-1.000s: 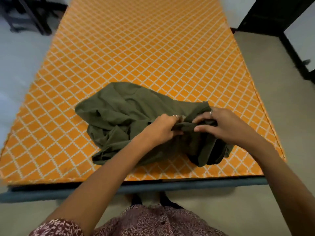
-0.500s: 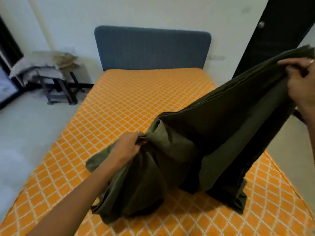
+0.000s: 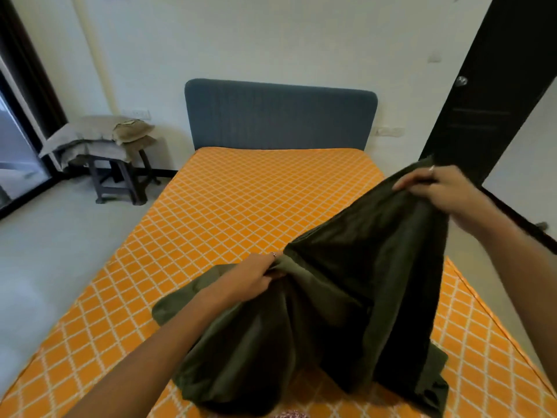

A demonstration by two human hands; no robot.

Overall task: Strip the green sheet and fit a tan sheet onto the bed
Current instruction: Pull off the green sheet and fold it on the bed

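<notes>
Green sheet (image 3: 355, 297), bunched on mattress (image 3: 241, 206) a second ago, now drawn taut, gripped by left hand (image 3: 256, 276) and raised right hand (image 3: 434, 188); stripping done, folding begun.

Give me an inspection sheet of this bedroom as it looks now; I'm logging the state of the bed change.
Surface: mattress bare, orange with a white diamond pattern.
Job's things: green sheet off the mattress, bunched near the foot end, partly lifted; tan bedding piled on the stool, left of the headboard.
Clutter: nothing seen on the mattress besides the green sheet.
Grippers: left hand grips the sheet low; right hand grips an edge raised higher.
Cables: nothing seen.
Surroundings: dark door at right, glass door at left, pale floor.
</notes>
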